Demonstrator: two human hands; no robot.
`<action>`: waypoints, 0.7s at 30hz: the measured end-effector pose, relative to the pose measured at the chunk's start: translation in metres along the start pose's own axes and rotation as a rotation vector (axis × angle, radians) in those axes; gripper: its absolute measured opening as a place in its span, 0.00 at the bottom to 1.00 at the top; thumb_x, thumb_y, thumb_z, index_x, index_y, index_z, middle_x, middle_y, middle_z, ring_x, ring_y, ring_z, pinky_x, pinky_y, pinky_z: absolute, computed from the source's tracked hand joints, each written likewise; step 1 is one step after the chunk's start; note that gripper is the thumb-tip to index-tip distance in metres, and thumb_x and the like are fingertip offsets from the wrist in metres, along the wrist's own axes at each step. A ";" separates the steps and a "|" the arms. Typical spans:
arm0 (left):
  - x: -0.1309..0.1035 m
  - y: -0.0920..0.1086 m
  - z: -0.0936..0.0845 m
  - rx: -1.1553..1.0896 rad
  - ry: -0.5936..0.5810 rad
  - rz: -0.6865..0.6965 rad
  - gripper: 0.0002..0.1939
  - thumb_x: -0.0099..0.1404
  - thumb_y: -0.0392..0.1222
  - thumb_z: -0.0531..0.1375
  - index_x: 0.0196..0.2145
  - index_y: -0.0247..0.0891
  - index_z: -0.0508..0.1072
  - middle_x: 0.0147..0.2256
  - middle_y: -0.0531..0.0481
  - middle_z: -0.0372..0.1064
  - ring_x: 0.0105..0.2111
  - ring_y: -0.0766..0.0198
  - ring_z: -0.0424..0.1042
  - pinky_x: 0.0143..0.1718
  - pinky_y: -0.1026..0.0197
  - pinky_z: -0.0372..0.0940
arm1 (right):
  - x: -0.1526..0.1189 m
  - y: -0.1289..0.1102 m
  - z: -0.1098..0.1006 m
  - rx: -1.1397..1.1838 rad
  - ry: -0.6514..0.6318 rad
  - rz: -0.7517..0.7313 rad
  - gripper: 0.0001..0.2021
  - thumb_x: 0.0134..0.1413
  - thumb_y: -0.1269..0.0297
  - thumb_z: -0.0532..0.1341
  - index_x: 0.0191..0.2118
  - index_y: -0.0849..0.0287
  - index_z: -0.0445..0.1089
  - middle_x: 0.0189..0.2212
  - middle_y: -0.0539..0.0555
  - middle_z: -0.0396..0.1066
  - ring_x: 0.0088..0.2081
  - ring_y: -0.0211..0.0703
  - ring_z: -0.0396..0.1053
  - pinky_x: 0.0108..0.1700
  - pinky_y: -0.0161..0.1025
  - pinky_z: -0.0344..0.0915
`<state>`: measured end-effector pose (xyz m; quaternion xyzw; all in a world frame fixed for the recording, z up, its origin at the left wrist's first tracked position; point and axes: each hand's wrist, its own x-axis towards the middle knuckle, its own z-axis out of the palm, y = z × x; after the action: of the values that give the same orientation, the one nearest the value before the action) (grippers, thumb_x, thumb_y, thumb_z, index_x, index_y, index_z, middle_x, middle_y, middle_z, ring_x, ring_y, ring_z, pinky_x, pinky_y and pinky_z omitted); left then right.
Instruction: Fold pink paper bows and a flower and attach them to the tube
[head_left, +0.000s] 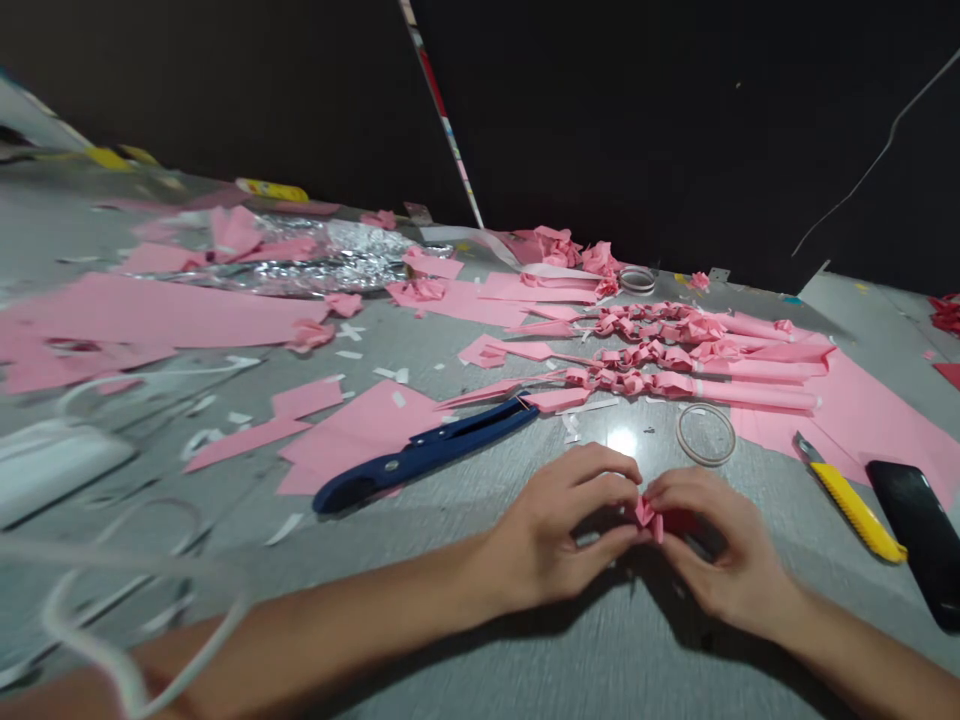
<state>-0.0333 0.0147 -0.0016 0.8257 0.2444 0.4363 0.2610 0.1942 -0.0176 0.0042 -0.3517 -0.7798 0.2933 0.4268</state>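
Between the fingertips of both hands is a small folded piece of pink paper (648, 514), held just above the grey surface (480, 660). My left hand (566, 525) pinches it from the left with thumb and fingers. From the other side, my right hand (724, 545) grips it the same way. Fingers cover much of the paper, so its full shape is hidden. Beyond the hands lie several pink rolled paper tubes (757, 396) with twisted paper chains (637, 380) next to them. A roll of tape (706, 434) rests just past my right hand.
Dark blue, long-handled scissors or a cutter (420, 462) lie left of my hands. At right are a yellow utility knife (855, 505) and a black phone (919, 540). Pink sheets (172, 310), crinkled silver foil (345, 255), a yellow tube (271, 190) and white cables (135, 650) spread leftward.
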 end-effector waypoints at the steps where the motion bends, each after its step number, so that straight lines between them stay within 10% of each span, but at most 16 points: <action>1: 0.001 -0.001 -0.001 -0.048 -0.008 -0.032 0.02 0.72 0.39 0.66 0.42 0.39 0.77 0.43 0.44 0.79 0.43 0.58 0.78 0.46 0.58 0.72 | 0.000 0.000 0.001 0.034 -0.003 0.063 0.11 0.65 0.73 0.65 0.49 0.50 0.74 0.44 0.54 0.81 0.45 0.47 0.79 0.49 0.46 0.77; 14: 0.014 0.000 0.001 -0.551 -0.108 -0.666 0.07 0.63 0.43 0.68 0.35 0.37 0.79 0.31 0.52 0.79 0.31 0.63 0.76 0.37 0.61 0.69 | 0.010 -0.001 -0.001 0.540 -0.120 0.621 0.14 0.55 0.60 0.75 0.44 0.54 0.76 0.37 0.51 0.79 0.39 0.44 0.79 0.41 0.40 0.73; 21: 0.012 -0.004 0.004 -0.558 -0.136 -0.631 0.08 0.64 0.44 0.69 0.33 0.37 0.78 0.34 0.51 0.77 0.36 0.63 0.74 0.41 0.61 0.67 | 0.015 -0.006 -0.001 0.550 -0.157 0.688 0.13 0.55 0.58 0.75 0.36 0.55 0.71 0.30 0.50 0.79 0.31 0.41 0.75 0.37 0.39 0.70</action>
<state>-0.0244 0.0241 0.0011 0.6351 0.3398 0.3290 0.6107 0.1871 -0.0090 0.0166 -0.4408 -0.5407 0.6404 0.3214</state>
